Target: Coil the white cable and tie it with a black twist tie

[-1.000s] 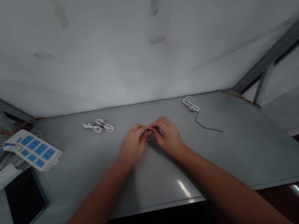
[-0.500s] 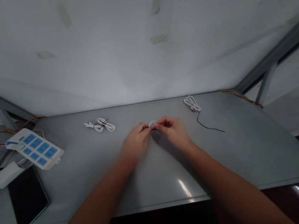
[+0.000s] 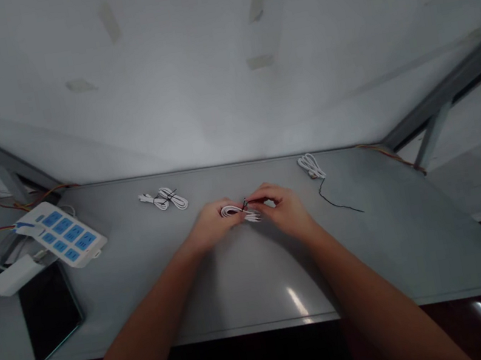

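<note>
Both my hands meet at the middle of the grey table (image 3: 247, 277). Between them is a coiled white cable (image 3: 233, 211) with a thin black tie at its middle. My left hand (image 3: 209, 227) grips the coil's left part. My right hand (image 3: 285, 209) pinches the tie and the coil's right end with its fingertips. A second coiled white cable (image 3: 165, 199), bound with a black tie, lies at the back left. A third white coil (image 3: 311, 166) lies at the back right, with a loose black tie (image 3: 339, 203) beside it.
At the left lie a white power strip with blue sockets (image 3: 62, 234), a white adapter (image 3: 12, 275) and a dark phone (image 3: 50, 310). Red and orange wires run along the back left. A white wall stands behind the table. Metal frame bars slant at both sides.
The coil, hidden between my fingers before, now shows stretched out between my hands. My hands have drawn slightly apart. The view has shifted a little to the left.
</note>
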`<state>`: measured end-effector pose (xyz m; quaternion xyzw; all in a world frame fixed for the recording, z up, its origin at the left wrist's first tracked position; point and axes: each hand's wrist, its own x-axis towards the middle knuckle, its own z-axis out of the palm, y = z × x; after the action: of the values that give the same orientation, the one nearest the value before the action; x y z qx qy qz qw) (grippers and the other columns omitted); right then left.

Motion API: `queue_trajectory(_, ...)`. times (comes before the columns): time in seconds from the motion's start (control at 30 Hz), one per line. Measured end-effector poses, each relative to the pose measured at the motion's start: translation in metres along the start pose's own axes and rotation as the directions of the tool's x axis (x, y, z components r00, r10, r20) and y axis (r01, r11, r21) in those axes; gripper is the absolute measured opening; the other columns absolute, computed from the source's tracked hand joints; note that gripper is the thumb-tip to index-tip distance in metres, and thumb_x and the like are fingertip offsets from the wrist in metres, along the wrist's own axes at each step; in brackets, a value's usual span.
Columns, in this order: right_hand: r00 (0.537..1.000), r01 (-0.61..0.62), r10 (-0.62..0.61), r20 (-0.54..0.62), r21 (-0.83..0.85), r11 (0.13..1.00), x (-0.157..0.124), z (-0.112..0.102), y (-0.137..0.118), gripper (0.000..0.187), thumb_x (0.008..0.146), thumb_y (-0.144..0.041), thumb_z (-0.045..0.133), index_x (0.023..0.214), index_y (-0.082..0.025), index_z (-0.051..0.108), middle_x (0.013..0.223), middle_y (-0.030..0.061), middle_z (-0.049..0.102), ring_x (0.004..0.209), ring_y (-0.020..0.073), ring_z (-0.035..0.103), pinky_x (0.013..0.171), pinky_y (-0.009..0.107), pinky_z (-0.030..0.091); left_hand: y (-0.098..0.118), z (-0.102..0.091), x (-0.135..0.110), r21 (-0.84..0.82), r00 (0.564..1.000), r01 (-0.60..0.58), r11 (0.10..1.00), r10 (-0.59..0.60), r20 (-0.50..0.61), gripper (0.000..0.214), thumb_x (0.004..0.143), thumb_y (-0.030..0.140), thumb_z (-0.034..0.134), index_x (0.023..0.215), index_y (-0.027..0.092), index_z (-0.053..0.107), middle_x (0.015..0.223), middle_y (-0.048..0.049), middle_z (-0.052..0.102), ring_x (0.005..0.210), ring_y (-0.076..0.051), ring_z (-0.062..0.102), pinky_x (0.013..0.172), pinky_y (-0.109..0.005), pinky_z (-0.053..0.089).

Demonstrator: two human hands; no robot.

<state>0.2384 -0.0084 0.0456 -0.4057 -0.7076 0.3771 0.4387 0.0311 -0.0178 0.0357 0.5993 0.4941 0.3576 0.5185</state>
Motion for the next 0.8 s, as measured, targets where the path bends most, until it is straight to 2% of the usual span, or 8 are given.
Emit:
queue_trajectory(0.1,0.999,-0.04,0.038,0.026,0.05,0.998,-0.001,0.002,0.002,0.008,0.084,-0.029,0.076,0.087,-0.027,0.083,0.083,0.0038,0.074,0.08,0.0211,0.067,0.075,0.037,0.052,-0.001,0.0,-0.001,-0.07,0.998,0.032,0.997,-0.028,0.05,0.015,0.076,0.032,0.078,0.084,0.019,0.079,0.074,-0.0018,0.071,0.068,-0.016,0.062,0.063,-0.026,0.044)
queue_trajectory(0.2,1.0,0.007,-0.007,0.017,0.03,1.0,-0.002,0.003,0.003,0.007,0.085,-0.027,0.076,0.085,-0.029,0.083,0.084,0.0038,0.074,0.081,0.0215,0.068,0.078,0.039,0.053,-0.002,0.002,0.001,-0.163,0.997,0.045,0.986,-0.035,0.065,0.017,0.075,0.033,0.08,0.085,0.02,0.079,0.071,-0.0017,0.07,0.067,-0.016,0.061,0.066,-0.027,0.045)
queue_trajectory(0.37,0.99,0.139,-0.141,-0.03,-0.06,0.988,-0.003,0.003,0.002,0.011,0.087,-0.023,0.074,0.083,-0.031,0.081,0.114,0.0053,0.078,0.109,0.0264,0.069,0.1,0.049,0.052,0.001,0.0,0.003,-0.351,0.991,0.113,0.929,-0.082,0.102,0.021,0.071,0.034,0.084,0.079,0.017,0.076,0.068,-0.0008,0.066,0.065,-0.013,0.056,0.067,-0.026,0.043)
queue_trajectory(0.43,0.984,0.176,-0.176,0.007,-0.057,0.983,-0.004,0.003,0.001,0.013,0.089,-0.022,0.073,0.087,-0.032,0.081,0.114,0.0038,0.079,0.112,0.0267,0.068,0.104,0.051,0.05,0.001,-0.002,0.004,-0.393,0.983,0.155,0.906,-0.1,0.156,0.022,0.071,0.034,0.086,0.077,0.015,0.075,0.07,-0.0013,0.066,0.066,-0.013,0.056,0.068,-0.026,0.043)
queue_trajectory(0.6,0.981,0.179,-0.175,0.078,-0.049,0.983,-0.006,0.006,0.002,0.016,0.093,-0.023,0.07,0.096,-0.032,0.082,0.097,0.0039,0.081,0.095,0.0241,0.072,0.091,0.044,0.055,-0.002,-0.006,0.004,-0.45,0.962,0.233,0.862,-0.137,0.236,0.026,0.068,0.032,0.09,0.076,0.014,0.074,0.072,-0.0014,0.065,0.069,-0.013,0.056,0.071,-0.027,0.044)
queue_trajectory(0.8,0.984,0.178,-0.178,0.016,-0.12,0.977,-0.006,0.007,0.005,0.014,0.094,-0.022,0.068,0.097,-0.027,0.082,0.092,0.0049,0.076,0.086,0.0202,0.07,0.082,0.036,0.055,-0.011,-0.003,0.007,-0.583,0.975,0.194,0.789,-0.091,0.202,0.036,0.064,0.03,0.097,0.088,0.013,0.077,0.087,-0.0058,0.07,0.081,-0.015,0.06,0.079,-0.027,0.046)
